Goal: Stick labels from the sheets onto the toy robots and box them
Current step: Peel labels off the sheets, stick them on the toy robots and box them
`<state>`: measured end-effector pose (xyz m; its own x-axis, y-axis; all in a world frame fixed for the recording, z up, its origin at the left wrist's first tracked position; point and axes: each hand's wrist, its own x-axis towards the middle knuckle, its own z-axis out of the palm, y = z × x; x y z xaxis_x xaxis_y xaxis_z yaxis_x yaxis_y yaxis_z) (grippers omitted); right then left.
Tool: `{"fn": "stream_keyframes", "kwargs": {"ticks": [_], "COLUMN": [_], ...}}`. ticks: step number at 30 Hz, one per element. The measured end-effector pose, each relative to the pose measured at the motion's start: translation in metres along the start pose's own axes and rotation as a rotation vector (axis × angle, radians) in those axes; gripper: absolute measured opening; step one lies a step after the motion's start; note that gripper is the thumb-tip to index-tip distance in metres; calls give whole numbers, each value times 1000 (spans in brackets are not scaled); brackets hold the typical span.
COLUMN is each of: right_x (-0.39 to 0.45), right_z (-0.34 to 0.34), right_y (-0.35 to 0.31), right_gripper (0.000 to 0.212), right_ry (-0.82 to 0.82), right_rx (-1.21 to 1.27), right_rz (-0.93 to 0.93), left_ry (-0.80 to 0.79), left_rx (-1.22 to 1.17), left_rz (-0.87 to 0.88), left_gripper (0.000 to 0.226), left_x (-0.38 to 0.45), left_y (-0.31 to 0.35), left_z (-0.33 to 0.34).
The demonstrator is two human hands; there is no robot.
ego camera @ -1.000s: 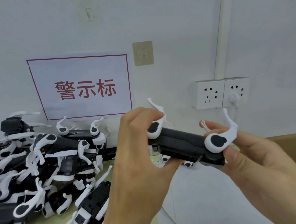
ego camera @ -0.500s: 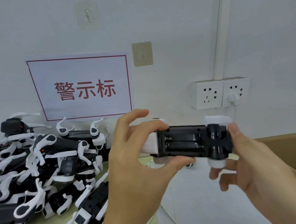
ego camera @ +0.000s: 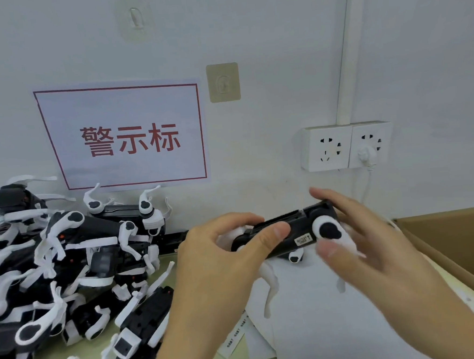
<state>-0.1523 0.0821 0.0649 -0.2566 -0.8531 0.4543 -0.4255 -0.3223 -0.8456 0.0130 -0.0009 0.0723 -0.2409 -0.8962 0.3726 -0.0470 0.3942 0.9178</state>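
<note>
I hold a black toy robot (ego camera: 283, 233) with white legs sideways above the table. My left hand (ego camera: 222, 264) grips its left half, thumb across the side. My right hand (ego camera: 375, 242), blurred by motion, curls around its right end, fingers behind and thumb below the white hip joint. A small white label (ego camera: 303, 240) sits on the robot's side beside that joint. White label sheets (ego camera: 310, 320) lie on the table under my hands. An open cardboard box (ego camera: 458, 234) stands at the right.
A pile of several black and white toy robots (ego camera: 67, 261) fills the left of the table up to the wall. Loose label strips (ego camera: 235, 336) lie by the sheets. Wall sockets (ego camera: 345, 146) with a plugged cable are behind my right hand.
The robot has been rolled from showing its underside battery bay to showing its labelled side, and both hands have come lower. My right hand shifted around its right end.
</note>
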Motion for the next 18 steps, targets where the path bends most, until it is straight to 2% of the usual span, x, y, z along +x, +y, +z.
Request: {"fn": "stream_keyframes", "kwargs": {"ticks": [2, 5, 7, 9, 11, 12, 14, 15, 18], "right_x": [1, 4, 2, -1, -7, -9, -14, -18, -32], "right_z": [2, -3, -11, -18, -22, -24, -31, -38, -65], "right_y": [4, 10, 15, 22, 32, 37, 49, 57, 87], "right_gripper": [37, 32, 30, 38, 44, 39, 24, 23, 44], "right_ry": [47, 101, 29, -108, -198, -223, -260, -272, -169], "right_rx": [2, 45, 56, -56, -165, -166, -85, -8, 282], "right_rz": [-4, 14, 59, 142, 231, 257, 295, 333, 588], "left_ry": [32, -8, -39, -69, -127, -159, -213, -232, -229], "left_rx": [-28, -105, -72, 0, 89, 104, 94, 84, 106], "left_rz": [-3, 0, -4, -17, -43, -60, -96, -114, -94], "left_gripper": [54, 52, 55, 56, 50, 46, 48, 53, 59], "left_x": [0, 0, 1, 2, 1, 0, -3, -4, -4], "left_y": [-2, -3, -3, -3, -4, -5, -6, -7, -10], "left_z": [3, 5, 3, 0, 2, 6, 15, 19, 24]}}
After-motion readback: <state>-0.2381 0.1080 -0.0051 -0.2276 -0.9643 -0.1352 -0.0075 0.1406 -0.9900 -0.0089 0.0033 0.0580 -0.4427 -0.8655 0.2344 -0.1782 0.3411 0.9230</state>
